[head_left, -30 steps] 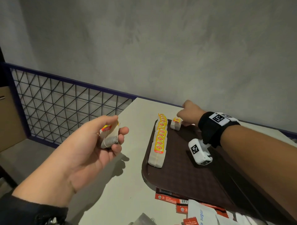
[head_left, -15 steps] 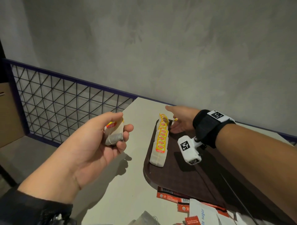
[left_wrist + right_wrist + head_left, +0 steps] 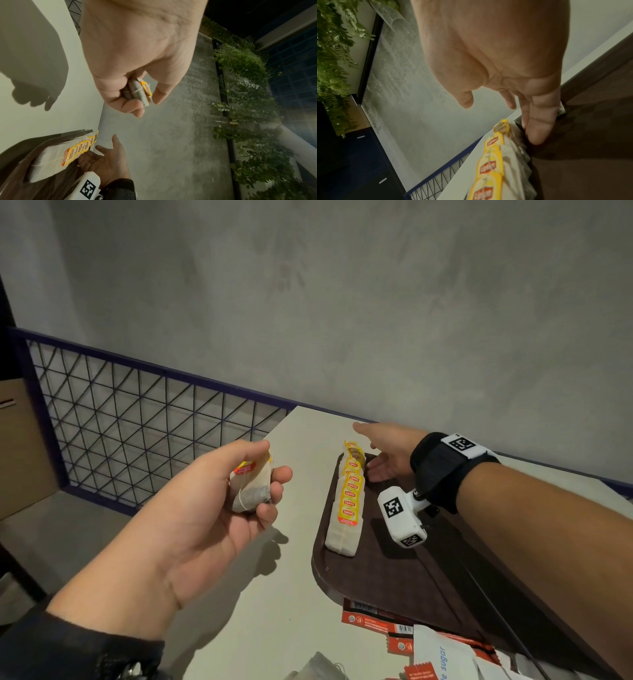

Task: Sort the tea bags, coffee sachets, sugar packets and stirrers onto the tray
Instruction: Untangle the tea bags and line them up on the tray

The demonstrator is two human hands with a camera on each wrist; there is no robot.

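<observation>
My left hand (image 3: 270, 465) hovers over the table left of the tray and grips a small stack of tea bags (image 3: 250, 491) with yellow tags; the left wrist view shows these bags (image 3: 139, 92) pinched between thumb and fingers (image 3: 130, 106). A row of tagged tea bags (image 3: 347, 501) lies along the left side of the brown tray (image 3: 411, 577). My right hand (image 3: 375, 451) is open at the row's far end, fingers straight. In the right wrist view its fingertips (image 3: 537, 135) reach the tray (image 3: 590, 148) beside the tea bags (image 3: 489, 166).
Red coffee sachets (image 3: 373, 623) and a white sugar packet (image 3: 442, 659) lie off the tray at its near edge. A wire-mesh railing (image 3: 137, 426) runs left of the table and a grey wall stands close behind. A thin dark line (image 3: 496, 614) crosses the tray.
My right hand let go of a tea bag at the tray's far end, opened and slid left to the row. The left hand kept its hold and barely moved.
</observation>
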